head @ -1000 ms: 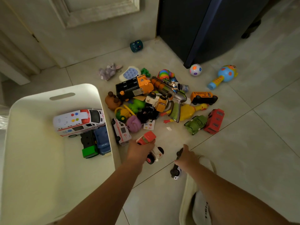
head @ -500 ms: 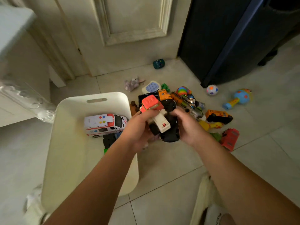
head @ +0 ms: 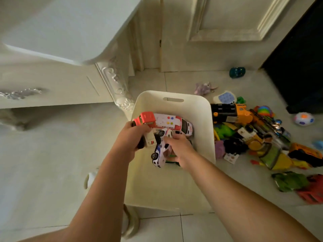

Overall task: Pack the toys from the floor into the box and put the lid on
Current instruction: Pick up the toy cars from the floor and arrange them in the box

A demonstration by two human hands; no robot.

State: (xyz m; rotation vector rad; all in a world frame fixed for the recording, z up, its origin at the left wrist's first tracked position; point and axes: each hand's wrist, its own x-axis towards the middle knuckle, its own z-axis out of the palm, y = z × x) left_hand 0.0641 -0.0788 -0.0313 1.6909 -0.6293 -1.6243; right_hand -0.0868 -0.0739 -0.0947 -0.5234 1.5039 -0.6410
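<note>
Both hands are over the open white box (head: 206, 123). My left hand (head: 130, 137) grips a red and white toy truck (head: 146, 119) above the box's left rim. My right hand (head: 176, 147) holds a small white and blue toy car (head: 160, 154) inside the box, nose down. Beneath them in the box lies a white toy ambulance (head: 174, 122) with coloured dots. A heap of toys (head: 253, 137) lies on the floor right of the box, among them an orange and black truck (head: 229, 110).
A white ornate cabinet (head: 70, 49) stands left of the box, a door (head: 218, 32) behind it, a dark cupboard (head: 300, 67) at right. Loose on the tiles: a purple plush (head: 204, 88), a teal toy (head: 237, 72), a spotted ball (head: 303, 118), a red toy bus (head: 312, 191).
Both hands picked toys off the floor, lifted them and carried them left over the box. The camera view swung left, so the toy pile now sits at the right.
</note>
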